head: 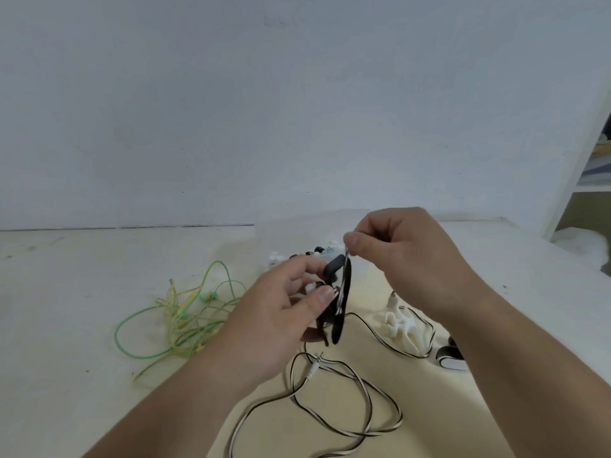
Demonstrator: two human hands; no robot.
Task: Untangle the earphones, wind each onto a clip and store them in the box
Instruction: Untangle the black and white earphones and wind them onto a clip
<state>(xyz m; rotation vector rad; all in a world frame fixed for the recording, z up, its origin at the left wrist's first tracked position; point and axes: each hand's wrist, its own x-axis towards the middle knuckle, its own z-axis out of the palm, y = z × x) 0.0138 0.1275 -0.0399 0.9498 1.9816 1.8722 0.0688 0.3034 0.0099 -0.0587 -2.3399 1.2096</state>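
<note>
Left hand (281, 312) grips black clip (333, 268); right hand (406, 256) pinches black-and-white earphone cable (340, 320) just above it.

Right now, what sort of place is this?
Probably an indoor desk or workbench, in a home or office: a pale tabletop, a plain white wall behind it, and a white shelf unit at the right.

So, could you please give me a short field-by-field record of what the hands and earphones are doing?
left hand: holds black clip
right hand: fingers pinch black-and-white cable just above the clip
black-and-white cable: partly looped at the clip, rest trailing on table
green earphones: tangled heap on table, untouched
white clip: lying on table, unused
</note>
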